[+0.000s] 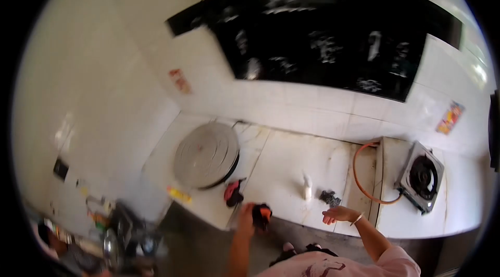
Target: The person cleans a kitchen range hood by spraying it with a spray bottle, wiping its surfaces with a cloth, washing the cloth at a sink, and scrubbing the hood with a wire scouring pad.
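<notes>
My left hand point(246, 218) is closed around a black and orange object point(262, 216), too blurred to name, in front of the counter edge. A red and black item point(233, 192) lies on the counter just beyond it. My right hand point(338, 215), with a bangle at the wrist, is over the counter's front edge, its fingers curled in; whatever they may hold is hidden. Closest to this hand is a dark, crumpled clump point(329, 198), possibly a scouring pad. Left of the clump stands a small white bottle point(307, 188).
A large round grey lid or pan point(207, 154) rests on the counter's left part, near a yellow packet point(179, 194). To the right, an orange hose point(358, 177) runs to a single-burner gas stove point(423, 177). Another person point(78, 256) is at lower left, beside blurred kitchenware.
</notes>
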A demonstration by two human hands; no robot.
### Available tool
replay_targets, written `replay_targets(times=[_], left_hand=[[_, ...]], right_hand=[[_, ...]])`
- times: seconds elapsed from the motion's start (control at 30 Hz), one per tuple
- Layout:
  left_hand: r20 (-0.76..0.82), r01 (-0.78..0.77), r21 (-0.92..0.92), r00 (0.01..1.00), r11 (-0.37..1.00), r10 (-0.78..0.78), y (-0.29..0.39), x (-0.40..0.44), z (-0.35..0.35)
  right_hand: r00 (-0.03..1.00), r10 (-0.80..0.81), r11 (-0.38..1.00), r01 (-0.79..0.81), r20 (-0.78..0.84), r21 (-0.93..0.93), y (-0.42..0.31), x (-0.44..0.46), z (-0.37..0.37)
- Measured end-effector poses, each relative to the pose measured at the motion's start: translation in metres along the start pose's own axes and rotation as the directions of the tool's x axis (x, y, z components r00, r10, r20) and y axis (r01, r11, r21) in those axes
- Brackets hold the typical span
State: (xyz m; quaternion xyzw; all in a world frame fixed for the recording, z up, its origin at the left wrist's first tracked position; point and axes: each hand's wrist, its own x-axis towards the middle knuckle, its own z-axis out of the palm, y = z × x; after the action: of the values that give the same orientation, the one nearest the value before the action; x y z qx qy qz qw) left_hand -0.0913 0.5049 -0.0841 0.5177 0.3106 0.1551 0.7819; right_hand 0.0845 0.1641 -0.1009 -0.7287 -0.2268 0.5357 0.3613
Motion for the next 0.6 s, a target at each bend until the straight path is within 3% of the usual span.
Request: replay_targets(times=[0.03, 0.07, 0.1, 0.13, 0.17, 0.2, 0.27, 0.3, 0.33, 0.4, 0.47, 0.5, 0.53, 0.57, 0.6], left_hand=[[-0.023, 0.029, -0.129, 0.999, 0.991, -0.032, 0.013, -0.007, 0.008], [0.067, -0.008, -0.246, 0.997, 0.969, 0.025, 0.016, -0.01, 0.011], [0.264, 0.082, -0.425, 0.964, 0.902, 0.036, 0.054, -0.043, 0.034], [0.419, 0.196, -0.449, 0.908, 0.872, 0.012, 0.039, -0.033, 0.026], [0.355, 0.127, -0.411, 0.934, 0.903, 0.03, 0.038, -0.042, 0.035], [0.294, 0.064, -0.36, 0.955, 0.931, 0.048, 0.039, -0.051, 0.051], [0.276, -0.162, -0.097, 0.944, 0.982, 0.183, 0.038, -0.07, 0.073], [0.295, -0.237, -0.129, 0.918, 0.963, 0.265, 0.04, -0.078, 0.084], [0.318, -0.312, -0.15, 0.883, 0.938, 0.344, 0.045, -0.085, 0.091], [0.263, -0.562, 0.126, 0.814, 0.818, 0.519, 0.053, -0.09, 0.089], [0.15, -0.635, 0.294, 0.769, 0.715, 0.621, 0.074, -0.109, 0.079], [0.062, -0.643, 0.29, 0.752, 0.709, 0.656, 0.078, -0.109, 0.072], [-0.003, -0.654, 0.28, 0.732, 0.703, 0.682, 0.085, -0.108, 0.068], [-0.077, -0.723, 0.313, 0.627, 0.616, 0.775, 0.095, -0.106, 0.06], [-0.114, -0.718, 0.305, 0.624, 0.625, 0.773, 0.102, -0.104, 0.051]], right_hand=[[0.975, -0.215, 0.976, 0.216, 0.06, -0.009, -0.001, -0.001, -0.004], [0.9, -0.417, 0.908, 0.419, 0.125, 0.015, -0.001, 0.0, -0.007], [0.884, -0.459, 0.882, 0.442, 0.086, 0.165, -0.024, -0.01, -0.001], [0.875, -0.482, 0.84, 0.447, 0.047, 0.307, -0.054, -0.021, 0.007], [0.868, -0.495, 0.817, 0.46, 0.015, 0.349, -0.07, -0.022, 0.017], [0.849, -0.528, 0.815, 0.51, -0.008, 0.276, -0.095, -0.029, 0.027], [0.766, -0.643, 0.74, 0.621, 0.003, 0.259, -0.113, -0.022, 0.047], [0.777, -0.624, 0.755, 0.626, -0.08, 0.193, -0.081, 0.007, 0.049], [0.842, -0.539, 0.843, 0.538, -0.034, -0.013, -0.089, 0.01, 0.046], [0.817, -0.577, 0.798, 0.566, -0.011, 0.207, -0.092, 0.023, 0.043], [0.817, -0.549, 0.771, 0.577, -0.175, 0.269, -0.121, 0.003, 0.058], [0.847, -0.488, 0.783, 0.531, -0.208, 0.324, -0.12, 0.007, 0.047], [0.827, -0.527, 0.76, 0.562, -0.196, 0.327, -0.121, 0.011, 0.034], [0.769, -0.626, 0.659, 0.611, -0.13, 0.438, -0.122, 0.016, 0.021], [0.686, -0.722, 0.541, 0.642, -0.092, 0.544, -0.125, 0.017, 0.011]])
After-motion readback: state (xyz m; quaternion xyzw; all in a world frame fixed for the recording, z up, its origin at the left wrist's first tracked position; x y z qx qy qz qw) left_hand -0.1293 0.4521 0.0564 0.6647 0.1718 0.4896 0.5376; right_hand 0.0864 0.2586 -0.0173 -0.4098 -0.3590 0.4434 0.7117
